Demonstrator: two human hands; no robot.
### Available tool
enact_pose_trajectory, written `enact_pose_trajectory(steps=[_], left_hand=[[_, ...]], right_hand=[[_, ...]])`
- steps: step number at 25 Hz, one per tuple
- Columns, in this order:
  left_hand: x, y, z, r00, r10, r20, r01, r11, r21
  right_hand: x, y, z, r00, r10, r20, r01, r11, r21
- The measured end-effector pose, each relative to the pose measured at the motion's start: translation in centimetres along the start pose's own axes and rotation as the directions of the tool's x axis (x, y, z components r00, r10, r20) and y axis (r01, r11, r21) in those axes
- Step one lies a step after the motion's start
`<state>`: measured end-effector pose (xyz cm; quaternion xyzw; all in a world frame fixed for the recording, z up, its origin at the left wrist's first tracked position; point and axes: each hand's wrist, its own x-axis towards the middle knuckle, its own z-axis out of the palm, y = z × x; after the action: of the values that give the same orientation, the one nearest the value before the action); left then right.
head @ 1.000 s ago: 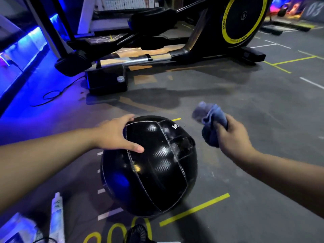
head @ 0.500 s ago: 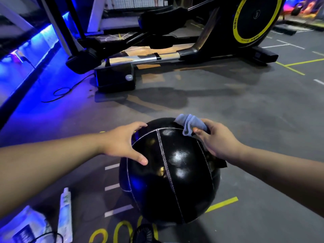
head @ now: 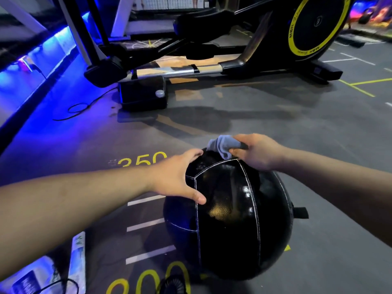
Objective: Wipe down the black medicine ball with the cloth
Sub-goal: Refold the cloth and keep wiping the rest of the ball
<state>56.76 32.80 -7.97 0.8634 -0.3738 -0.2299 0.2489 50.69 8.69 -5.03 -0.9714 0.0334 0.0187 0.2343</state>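
The black medicine ball (head: 231,219), shiny with white stitched seams, rests on the grey gym floor in the lower middle of the view. My left hand (head: 176,177) lies spread on its upper left side, fingers over the top and thumb down the front. My right hand (head: 257,152) presses a crumpled blue-grey cloth (head: 222,145) against the ball's far top. A short black strap (head: 300,212) sticks out of the ball's right side.
A black and yellow elliptical trainer (head: 244,49) stands across the floor behind the ball, with a cable (head: 80,107) trailing at its left. A white tube (head: 77,257) and a packet (head: 27,276) lie at the lower left. Yellow numbers (head: 144,161) mark the floor.
My right hand brought the cloth from the air on the right onto the ball's top and pushed it toward the far side. My left hand stayed on the ball, which turned a little.
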Motion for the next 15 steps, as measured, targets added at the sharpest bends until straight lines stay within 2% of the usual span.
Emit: enact_pose_trajectory(steps=[2,4,5,7,8,11,13,15], left_hand=[[0.2,0.2,-0.2,1.000,-0.005,-0.030,0.007,0.999,0.051],[0.2,0.1,-0.1,0.997,-0.061,-0.048,0.062,0.997,0.037],[0.2,-0.2,0.3,0.996,-0.076,-0.037,0.076,0.997,0.004],[-0.1,-0.5,1.0,0.997,-0.074,0.002,0.074,0.996,-0.059],[-0.2,-0.5,1.2,0.996,-0.086,0.015,0.087,0.994,-0.060],[0.1,0.1,1.9,0.997,-0.077,0.023,0.079,0.995,-0.060],[0.4,1.2,2.6,0.998,-0.070,0.003,0.070,0.996,-0.060],[0.8,1.5,3.3,0.998,-0.044,-0.047,0.040,0.995,-0.090]], right_hand=[[-3.1,-0.1,1.1,0.959,-0.254,-0.127,0.243,0.965,-0.095],[-6.2,-0.9,2.3,0.874,-0.476,-0.098,0.443,0.863,-0.243],[-7.3,-1.1,3.0,0.855,-0.516,-0.047,0.478,0.821,-0.313],[-7.5,-1.0,3.3,0.854,-0.521,0.003,0.484,0.790,-0.376],[-6.8,-0.9,2.7,0.859,-0.511,-0.016,0.471,0.802,-0.366],[-3.7,-0.3,0.5,0.940,-0.325,-0.102,0.305,0.937,-0.171],[-2.2,-0.6,0.2,0.974,-0.220,-0.055,0.212,0.968,-0.131],[-2.4,-2.4,1.8,0.957,-0.288,0.019,0.285,0.930,-0.233]])
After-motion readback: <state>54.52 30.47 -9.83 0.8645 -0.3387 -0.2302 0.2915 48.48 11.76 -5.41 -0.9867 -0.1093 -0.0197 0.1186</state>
